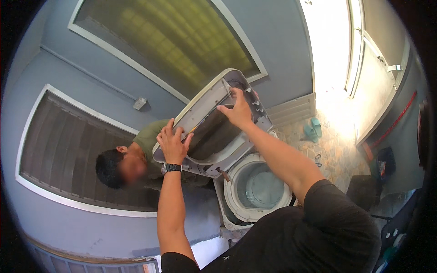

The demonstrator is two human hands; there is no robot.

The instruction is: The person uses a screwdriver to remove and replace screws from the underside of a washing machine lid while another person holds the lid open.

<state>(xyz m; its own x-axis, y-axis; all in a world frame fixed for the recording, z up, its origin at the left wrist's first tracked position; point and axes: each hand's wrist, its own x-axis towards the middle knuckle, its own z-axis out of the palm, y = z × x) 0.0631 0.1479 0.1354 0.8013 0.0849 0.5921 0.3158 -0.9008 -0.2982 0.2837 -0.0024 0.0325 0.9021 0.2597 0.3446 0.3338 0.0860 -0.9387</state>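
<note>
The top cover [210, 164] of a top-loading washing machine is tilted up on edge, its pale underside and large opening facing me. My left hand [173, 144], with a dark watch on the wrist, grips the cover's left end, fingers hooked over the edge. Near the upper right end, my right hand [237, 111] holds the inner rim of the cover, thumb and fingers bent around it. Thin wires [200, 122] run along the underside between my hands. Below stands the washing machine body [222, 207], its white tub ring [233, 193] and round tub [261, 185] exposed.
Another person [152, 134] in a green shirt crouches behind the cover on the left. Louvred windows [68, 150] line the grey-blue walls. Teal slippers [312, 130] lie on the tiled floor near a bright doorway. At right is a red-handled broom [393, 123] near a dark bin.
</note>
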